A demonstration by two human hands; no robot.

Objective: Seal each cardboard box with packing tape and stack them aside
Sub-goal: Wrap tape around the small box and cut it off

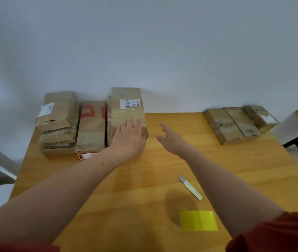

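A taped cardboard box (126,104) with a white label lies on top of the stack at the back of the wooden table (217,160). My left hand (129,137) rests flat against its near end, fingers straight. Just to the right, my right hand (171,139) hovers above the table with relaxed fingers, holding nothing. Left of that stack lie a box with red print (92,124) and a pile of worn boxes (57,120). A yellow roll of packing tape (198,220) and a small cutter (190,187) lie on the table near me.
Two low boxes (232,124) and a third behind them (261,117) lie at the back right of the table. A white side table (293,128) with black legs stands to the right. A grey wall rises directly behind the table.
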